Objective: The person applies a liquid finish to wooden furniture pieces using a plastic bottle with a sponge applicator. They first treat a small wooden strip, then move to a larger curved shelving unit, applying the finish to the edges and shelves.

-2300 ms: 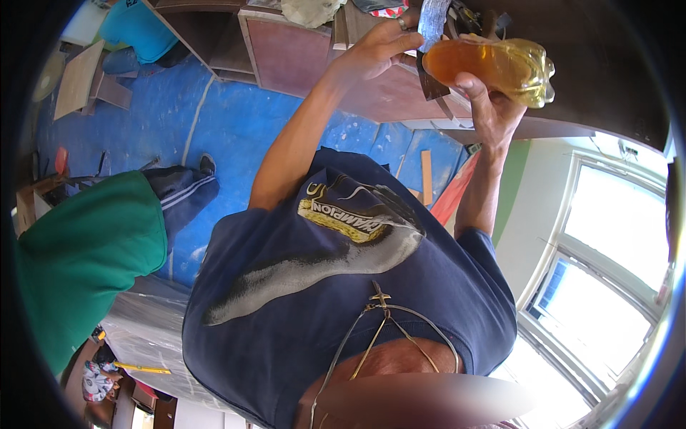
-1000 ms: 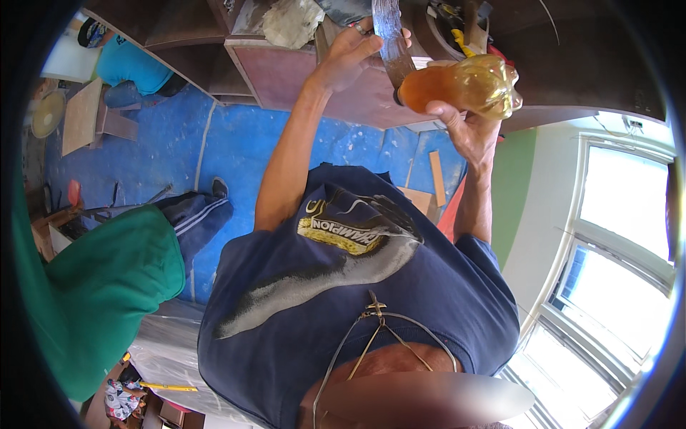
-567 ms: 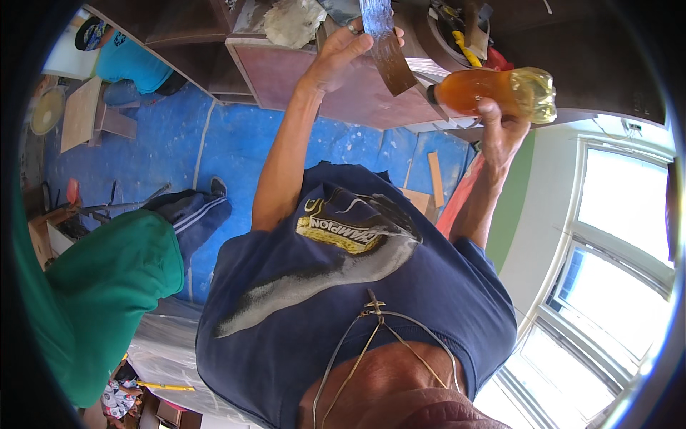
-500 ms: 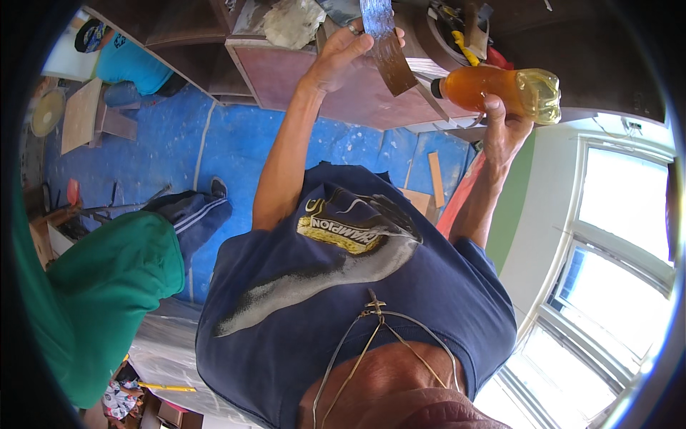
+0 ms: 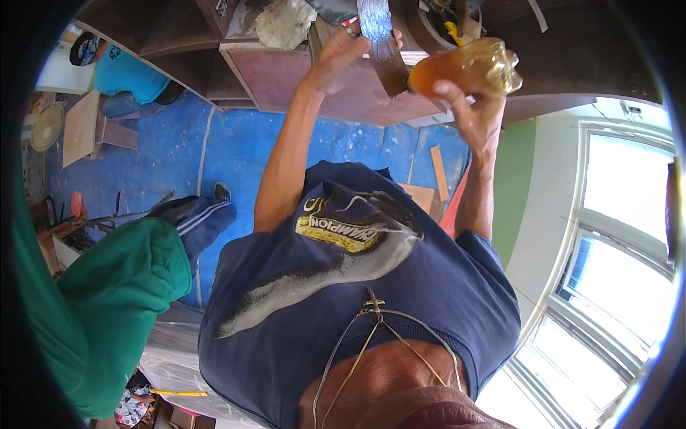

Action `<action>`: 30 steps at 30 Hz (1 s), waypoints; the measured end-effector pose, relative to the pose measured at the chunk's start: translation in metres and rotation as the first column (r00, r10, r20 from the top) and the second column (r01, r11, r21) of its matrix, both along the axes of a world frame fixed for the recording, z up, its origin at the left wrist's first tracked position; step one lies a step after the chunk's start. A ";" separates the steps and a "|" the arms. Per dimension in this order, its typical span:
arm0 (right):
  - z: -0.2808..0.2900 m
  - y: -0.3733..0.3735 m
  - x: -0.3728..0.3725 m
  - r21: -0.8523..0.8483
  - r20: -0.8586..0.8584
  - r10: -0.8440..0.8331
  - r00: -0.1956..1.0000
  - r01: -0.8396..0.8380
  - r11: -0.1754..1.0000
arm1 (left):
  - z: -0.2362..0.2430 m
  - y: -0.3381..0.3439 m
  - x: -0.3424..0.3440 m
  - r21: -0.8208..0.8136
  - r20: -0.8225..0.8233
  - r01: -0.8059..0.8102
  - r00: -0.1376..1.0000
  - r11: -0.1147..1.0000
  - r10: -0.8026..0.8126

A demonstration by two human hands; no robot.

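Lobed plastic bottle [image 5: 464, 69] is clasped by the right hand [image 5: 480, 114], the left hand [image 5: 337, 63] pinching a glossy strip [image 5: 382, 46] (veneer, perhaps).

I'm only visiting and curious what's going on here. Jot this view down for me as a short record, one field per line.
Left hand: holds a dark, glossy strip
Right hand: holds a plastic bottle of amber liquid
Bottle pose: tipped on its side, neck end by the strip; contact unclear
Floor: blue covering
Others nearby: include a person in green and a person in light blue
Right side: bright window
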State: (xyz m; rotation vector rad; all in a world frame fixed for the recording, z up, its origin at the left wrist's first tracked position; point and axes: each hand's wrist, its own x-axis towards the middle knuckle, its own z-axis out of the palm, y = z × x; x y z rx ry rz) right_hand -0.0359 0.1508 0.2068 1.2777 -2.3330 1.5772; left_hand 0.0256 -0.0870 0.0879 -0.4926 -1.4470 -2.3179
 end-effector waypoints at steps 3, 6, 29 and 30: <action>0.003 0.002 -0.009 -0.065 0.127 -0.114 0.985 0.123 0.990 | 0.000 -0.005 0.003 -0.013 -0.002 0.003 1.000 1.000 -0.003; 0.002 0.005 -0.009 -0.239 0.115 -0.068 0.991 0.094 0.966 | 0.000 -0.006 0.006 0.043 0.001 -0.004 1.000 0.999 0.004; -0.074 0.015 -0.019 -0.610 0.742 0.307 0.596 0.410 0.678 | -0.019 -0.027 0.032 0.273 0.049 -0.029 0.999 0.962 0.017; -0.079 0.011 -0.016 -0.592 0.783 0.342 0.520 0.454 0.666 | -0.022 -0.029 0.034 0.303 0.037 -0.035 0.999 0.952 0.025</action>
